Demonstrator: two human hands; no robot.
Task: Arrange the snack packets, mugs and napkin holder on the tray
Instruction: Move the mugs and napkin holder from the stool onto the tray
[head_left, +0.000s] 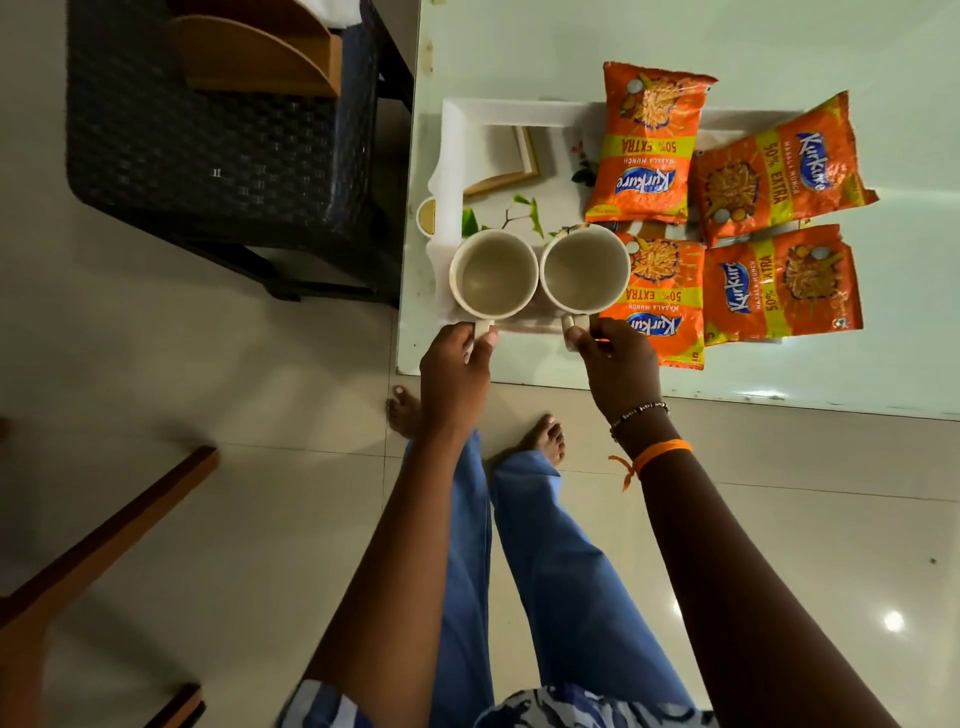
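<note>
While both mugs sit side by side, my left grip pinches the left mug handle, my right grip the right mug handle.

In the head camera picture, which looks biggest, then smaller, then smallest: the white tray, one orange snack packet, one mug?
1. White tray, biggest by far.
2. Nearest right snack packet.
3. Left mug, a little smaller than the packet.

The right mug looks the same size as the left mug.

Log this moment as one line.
left hand: holds left mug handle | right hand: holds right mug handle | four packets on tray | mugs empty
</note>
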